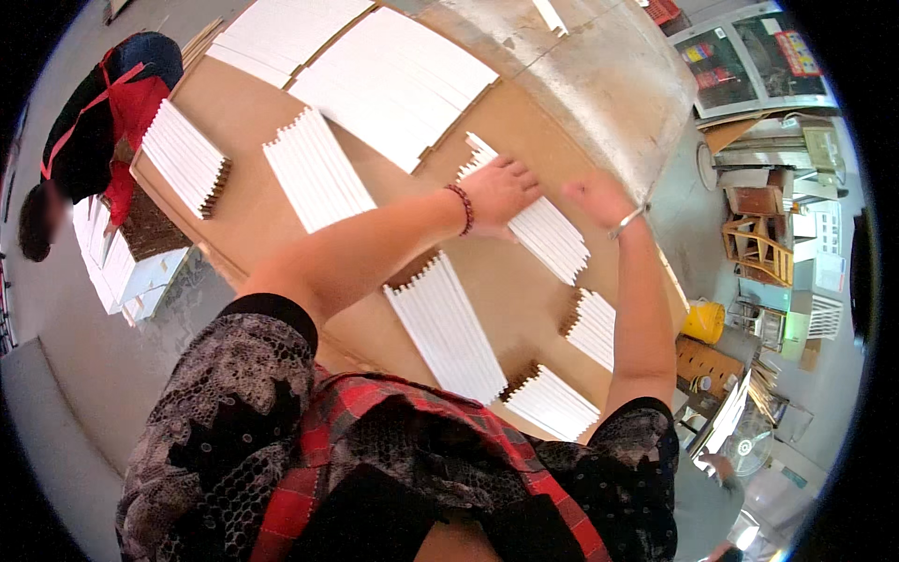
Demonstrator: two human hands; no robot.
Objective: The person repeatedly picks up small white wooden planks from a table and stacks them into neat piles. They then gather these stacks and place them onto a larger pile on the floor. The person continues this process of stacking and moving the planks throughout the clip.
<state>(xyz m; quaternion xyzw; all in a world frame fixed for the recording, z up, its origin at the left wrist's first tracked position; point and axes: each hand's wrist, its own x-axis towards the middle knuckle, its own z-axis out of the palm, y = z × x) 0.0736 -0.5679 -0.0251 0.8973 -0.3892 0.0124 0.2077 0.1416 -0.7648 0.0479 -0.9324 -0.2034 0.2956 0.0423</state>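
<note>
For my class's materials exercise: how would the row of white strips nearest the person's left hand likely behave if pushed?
The white strips would probably stay stiff, since they look straight. They might slide apart, as their ends are uneven and no tie shows. Lying low on the brown board, they seem unlikely to tip.

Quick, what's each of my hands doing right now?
Left hand: open, palm down over white strips; grip not evident.
Right hand: blurred, fingers look curled; whether it holds anything can't be told.

The left hand [498, 192] hides part of one white stack [551, 242], right of which the right hand [600, 200] is blurred.
</note>
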